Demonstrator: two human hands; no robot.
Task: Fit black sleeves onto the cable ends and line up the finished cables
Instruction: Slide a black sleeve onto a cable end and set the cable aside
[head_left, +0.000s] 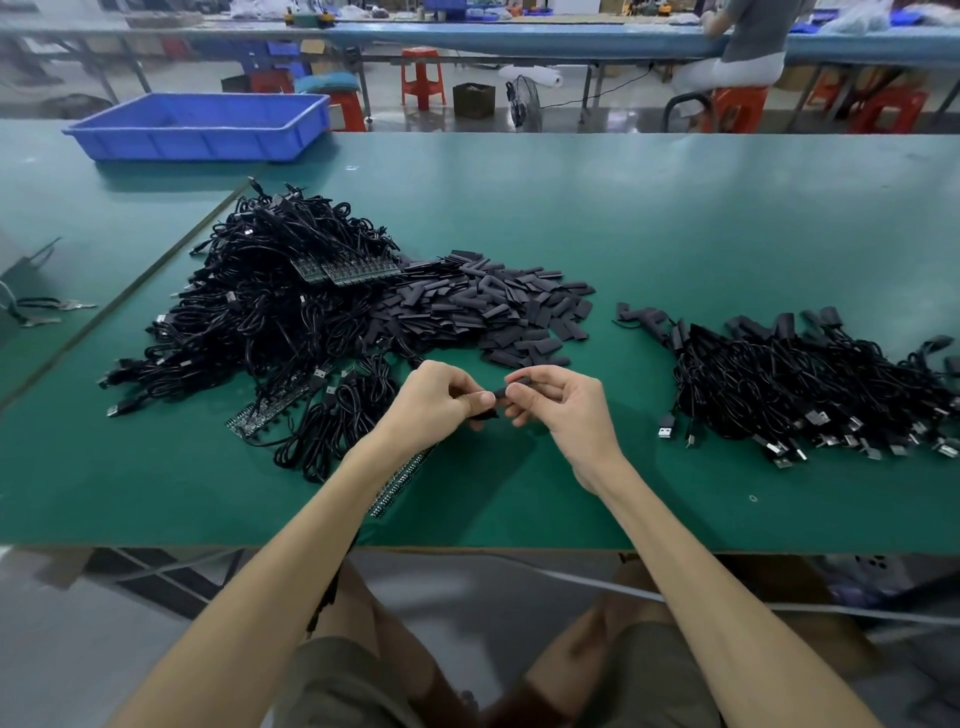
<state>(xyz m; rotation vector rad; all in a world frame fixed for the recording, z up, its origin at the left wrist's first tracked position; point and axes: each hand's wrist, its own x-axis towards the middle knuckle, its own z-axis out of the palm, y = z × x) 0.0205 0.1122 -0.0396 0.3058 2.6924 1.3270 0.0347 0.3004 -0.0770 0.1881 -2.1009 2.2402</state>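
Judging from the left, most work seems ahead: a big tangle of bare cables fills the worktop's left side, with a heap of loose sleeves beside it. At centre the left grip pinches a cable end while the right grip pinches one sleeve against it, apparently mid-fitting. Finished cables lie at right, bunched rather than neatly lined up.

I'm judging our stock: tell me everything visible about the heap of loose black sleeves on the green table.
The heap of short, flat, matt black sleeves looks like soft tubing cut to similar lengths. The pieces lie loose and criss-crossed on the green table, beyond the left hand and right hand, which do not touch it. Its left edge meets the tangled pile of black cables.
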